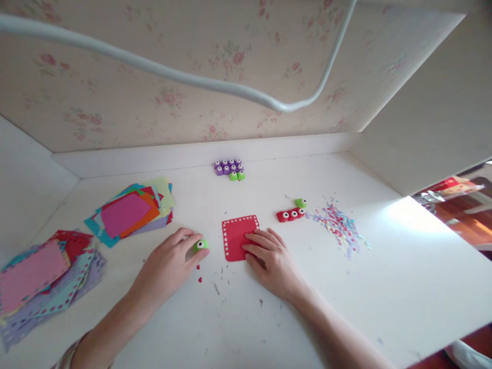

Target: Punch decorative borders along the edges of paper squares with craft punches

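Note:
A small green craft punch (200, 245) with a white and black button is pinched between the thumb and fingers of my left hand (169, 261). Beside it on the table, a red paper card (236, 241) has punched shapes along its left, top and upper right edges. My right hand (274, 261) rests on the card's right side with fingers spread and covers part of that edge. Two small red paper hearts (199, 280) lie just below my left hand.
Several purple punches (226, 167) and two green ones (237, 176) stand by the wall. Red punches (291, 214) and a green punch (301, 203) sit right, near paper confetti (338, 223). Plain coloured cards (126, 215) and punched cards (34, 274) are piled left. A white cable (230, 88) hangs above.

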`<state>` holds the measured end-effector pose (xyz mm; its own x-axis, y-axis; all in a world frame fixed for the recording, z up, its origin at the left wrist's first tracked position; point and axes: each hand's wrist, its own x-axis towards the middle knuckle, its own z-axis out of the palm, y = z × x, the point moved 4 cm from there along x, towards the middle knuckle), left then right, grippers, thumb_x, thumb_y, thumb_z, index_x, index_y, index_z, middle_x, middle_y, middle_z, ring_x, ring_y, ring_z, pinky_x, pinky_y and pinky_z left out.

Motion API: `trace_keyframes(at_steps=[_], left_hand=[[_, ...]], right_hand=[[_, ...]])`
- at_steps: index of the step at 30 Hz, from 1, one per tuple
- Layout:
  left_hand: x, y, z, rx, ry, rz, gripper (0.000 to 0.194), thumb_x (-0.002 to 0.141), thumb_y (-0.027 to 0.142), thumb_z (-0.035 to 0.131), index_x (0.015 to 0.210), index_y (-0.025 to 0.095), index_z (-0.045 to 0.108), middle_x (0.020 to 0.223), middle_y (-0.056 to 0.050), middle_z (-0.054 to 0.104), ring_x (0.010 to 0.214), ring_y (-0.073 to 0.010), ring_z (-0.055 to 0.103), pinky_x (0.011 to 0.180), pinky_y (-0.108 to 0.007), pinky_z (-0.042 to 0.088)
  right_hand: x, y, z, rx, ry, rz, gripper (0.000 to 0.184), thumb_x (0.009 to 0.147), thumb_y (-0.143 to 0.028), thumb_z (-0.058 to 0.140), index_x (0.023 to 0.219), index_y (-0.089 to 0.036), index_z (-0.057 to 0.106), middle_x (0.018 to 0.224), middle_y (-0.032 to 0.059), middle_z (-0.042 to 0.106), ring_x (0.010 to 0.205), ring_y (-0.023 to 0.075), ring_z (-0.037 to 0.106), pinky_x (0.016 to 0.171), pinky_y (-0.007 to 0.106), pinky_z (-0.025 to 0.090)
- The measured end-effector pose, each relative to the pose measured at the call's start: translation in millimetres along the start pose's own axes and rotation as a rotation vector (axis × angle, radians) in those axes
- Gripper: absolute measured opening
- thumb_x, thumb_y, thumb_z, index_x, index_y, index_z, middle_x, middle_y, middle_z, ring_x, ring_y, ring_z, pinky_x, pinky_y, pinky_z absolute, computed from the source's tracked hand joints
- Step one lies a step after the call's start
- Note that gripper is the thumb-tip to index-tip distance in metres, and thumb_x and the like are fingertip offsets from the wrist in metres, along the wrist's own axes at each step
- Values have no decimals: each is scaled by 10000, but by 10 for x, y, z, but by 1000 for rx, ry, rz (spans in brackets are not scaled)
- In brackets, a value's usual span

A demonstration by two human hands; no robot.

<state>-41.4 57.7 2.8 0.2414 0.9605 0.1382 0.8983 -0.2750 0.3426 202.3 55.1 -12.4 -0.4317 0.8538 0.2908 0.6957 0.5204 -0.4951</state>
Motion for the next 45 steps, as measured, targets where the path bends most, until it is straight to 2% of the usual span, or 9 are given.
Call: trace_keyframes(at_steps=[6, 12, 16, 20, 27, 32, 37, 42, 45], left_hand=[[284, 158, -7, -74, 33, 103, 232, 927, 329, 534, 1054, 224, 698, 1060, -36, 719, 939, -201, 693, 846, -296, 536], [952, 709, 26, -231, 23, 164, 224, 907, 291, 570, 1066, 246, 722, 1117, -13, 734, 1001, -200, 686, 934, -311, 517], [1437, 1150, 253, -295, -88, 196, 243, 867, 288, 629, 1080, 237, 734, 1074, -11, 752, 948, -200, 702, 911, -294, 525], [1818, 1478, 536, -294, -137, 233, 233, 849, 248, 642, 1056, 229, 746, 1069, -16, 755, 990, -205, 694, 921, -284, 512], [2086, 1776, 900, -293, -208, 297, 272, 814, 203, 669, 1076, 236, 732, 1103, -33, 743, 1048, -212, 678, 966, -311, 492], [2092, 1828, 982, -302, -233, 320, 282, 825, 235, 661, 1100, 225, 720, 1078, -24, 752, 1010, -192, 695, 915, -283, 521], [2076, 1736, 864, -253, -149, 320, 292, 924, 253, 519, 1150, 226, 702, 1185, -2, 714, 1121, -168, 642, 1008, -247, 455], [2060, 1326, 568, -97, -2, 233, 309, 952, 209, 435, 1096, 192, 707, 1159, -50, 696, 1079, -196, 629, 991, -299, 451], [2007, 1008, 383, 26, 76, 169, 348, 935, 126, 398, 1130, 165, 684, 1195, -104, 638, 1100, -237, 592, 986, -366, 434]], right_hand=[[-9, -5, -18, 4, 9, -3, 217, 902, -215, 570, 1046, -281, 719, 1211, 17, 678, 1176, 209, 575, 1109, 469, 336], [-7, -8, -43, 8, 34, -12, 204, 902, -206, 569, 1021, -279, 718, 1165, 24, 694, 1145, 203, 588, 1096, 439, 351], [-6, 0, -38, 22, 35, -15, 208, 905, -211, 569, 1033, -281, 717, 1155, 23, 698, 1137, 205, 591, 1099, 441, 346], [-5, 10, -27, 44, 32, -10, 202, 906, -202, 564, 1021, -275, 713, 1175, 21, 691, 1142, 210, 582, 1091, 437, 346], [1, 15, -41, 42, 13, 0, 184, 904, -206, 577, 1014, -281, 703, 1185, -1, 685, 1137, 195, 578, 1106, 418, 334], [2, 31, -46, 46, 3, 5, 179, 925, -234, 555, 1006, -287, 706, 1177, 6, 690, 1136, 206, 581, 1107, 429, 330], [-7, 37, -39, 52, 25, 12, 183, 920, -231, 570, 1041, -282, 697, 1189, 1, 685, 1136, 204, 579, 1122, 434, 321], [-11, 46, -71, 70, 117, 86, 259, 958, -231, 493, 1161, -226, 652, 1194, 74, 661, 1095, 240, 567, 977, 407, 481], [-25, 67, -74, 36, 168, 157, 329, 941, -252, 524, 1254, -178, 595, 1254, 121, 609, 1131, 282, 529, 969, 448, 505]])
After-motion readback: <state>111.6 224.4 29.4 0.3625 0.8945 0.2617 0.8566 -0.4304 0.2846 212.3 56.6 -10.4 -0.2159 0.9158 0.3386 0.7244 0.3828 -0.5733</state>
